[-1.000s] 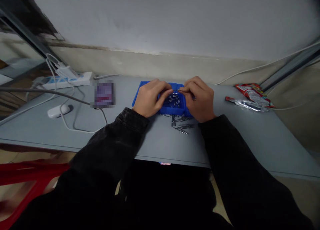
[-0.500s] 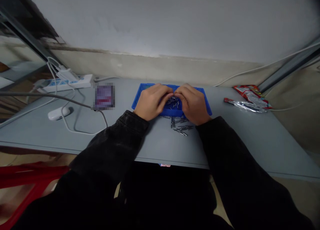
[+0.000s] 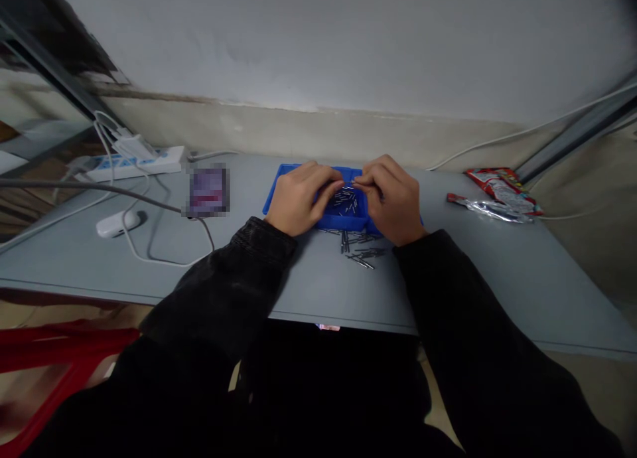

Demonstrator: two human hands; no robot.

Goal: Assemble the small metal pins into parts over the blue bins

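Slender metallic pins (image 3: 344, 241) lie in and before a blue plastic tray (image 3: 343, 221); left hand (image 3: 302, 198) and right hand (image 3: 395, 202), grip pinched, hold a thin piece (image 3: 349, 183)

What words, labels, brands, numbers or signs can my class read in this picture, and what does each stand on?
None can be read.
Red packet: markings too small and blurred to read.
Silver wrapper: no lettering can be made out.
Pixelated object: any text is lost in the pixelation.
Power strip: no legible markings.
Blue box: no lettering visible.
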